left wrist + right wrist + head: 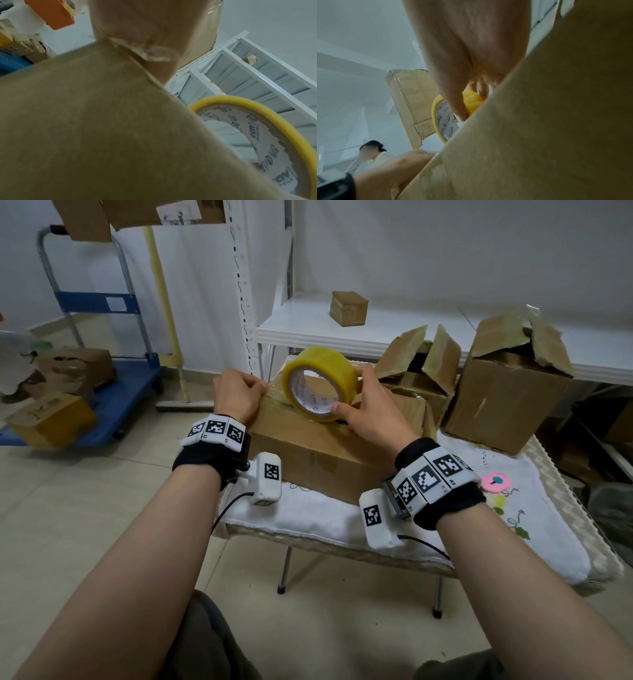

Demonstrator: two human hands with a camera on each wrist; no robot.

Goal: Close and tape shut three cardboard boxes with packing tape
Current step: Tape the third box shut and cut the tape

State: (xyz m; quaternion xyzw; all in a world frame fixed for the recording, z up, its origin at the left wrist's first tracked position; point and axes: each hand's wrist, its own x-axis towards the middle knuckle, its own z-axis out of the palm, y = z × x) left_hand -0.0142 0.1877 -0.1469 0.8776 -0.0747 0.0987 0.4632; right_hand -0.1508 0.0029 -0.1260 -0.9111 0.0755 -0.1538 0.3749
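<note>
A closed cardboard box (318,453) lies on the cloth-covered small table (534,542). A yellow roll of packing tape (320,383) stands on edge on the box top, and my right hand (368,405) grips it with the thumb at the front rim and the fingers over the back. My left hand (239,393) rests at the box's left top edge with its fingers curled over the tape end there; the fingertips are hidden. The left wrist view shows the box (102,128) and the tape roll (281,142). In the right wrist view the thumb lies against the roll (471,102).
Two open boxes (421,371) (507,392) with raised flaps stand behind on the table. A small sealed box (348,308) sits on the white shelf (308,330). A blue cart (102,392) with boxes is at the left. A pink round object (495,482) lies on the cloth.
</note>
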